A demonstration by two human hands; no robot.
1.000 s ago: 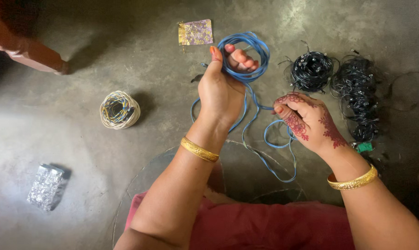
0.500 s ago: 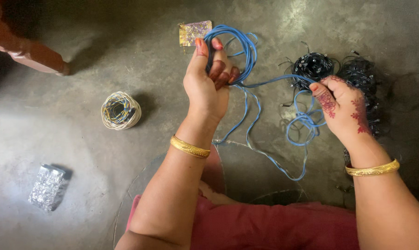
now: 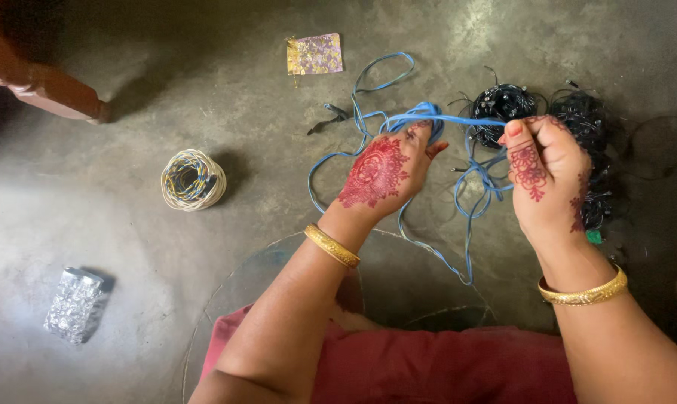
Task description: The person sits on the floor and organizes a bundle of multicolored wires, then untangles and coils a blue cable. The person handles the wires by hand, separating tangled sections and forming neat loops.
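A grey, worn concrete floor (image 3: 129,239) fills the view, with the person's red garment (image 3: 428,366) at the near edge. The left hand (image 3: 383,173), back up and patterned with henna, is closed around a bunch of blue wire (image 3: 428,118), the coil wrapped about its fingers. A taut strand of that wire runs across to the right hand (image 3: 542,173), which pinches it between thumb and fingers, closed on it. Loose loops of the same wire hang between and below both hands and trail onto the floor beyond the left hand. Each wrist wears a gold bangle (image 3: 332,245). Just beyond the right hand lie two black bundles of string lights (image 3: 503,105), touching or nearly touching each other. Well to the left of the left hand sits a round coil of white, blue and yellow wire (image 3: 193,179); farther left and nearer the person lies a shiny silver packet (image 3: 73,304). Beyond the left hand rests a small purple and gold pouch (image 3: 316,54). A wooden furniture leg (image 3: 47,86) stands at far left.
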